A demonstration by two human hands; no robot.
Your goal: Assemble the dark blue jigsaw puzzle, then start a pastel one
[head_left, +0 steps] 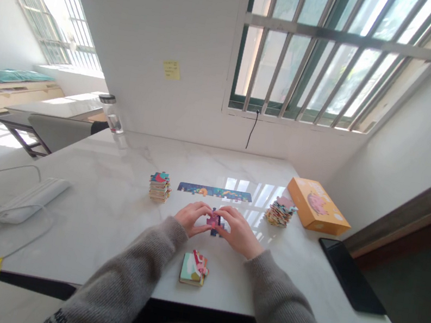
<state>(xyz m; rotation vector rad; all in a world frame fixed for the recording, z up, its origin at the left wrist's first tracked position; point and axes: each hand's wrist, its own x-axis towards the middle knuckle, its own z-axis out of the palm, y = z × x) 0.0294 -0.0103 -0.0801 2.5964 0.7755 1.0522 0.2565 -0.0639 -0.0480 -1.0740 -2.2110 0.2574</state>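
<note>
Where hands [193, 217] [240, 233] cover edges — puzzle piece [213, 219] partly hidden.

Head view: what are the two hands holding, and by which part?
A small, flat, pinkish-purple jigsaw piece, held by its edges: the left hand on its left side, the right hand on its right.

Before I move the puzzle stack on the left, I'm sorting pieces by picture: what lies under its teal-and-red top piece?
Under the top piece, more stacked pieces show their edges. Their faces are covered, so their pictures cannot be made out.
</note>
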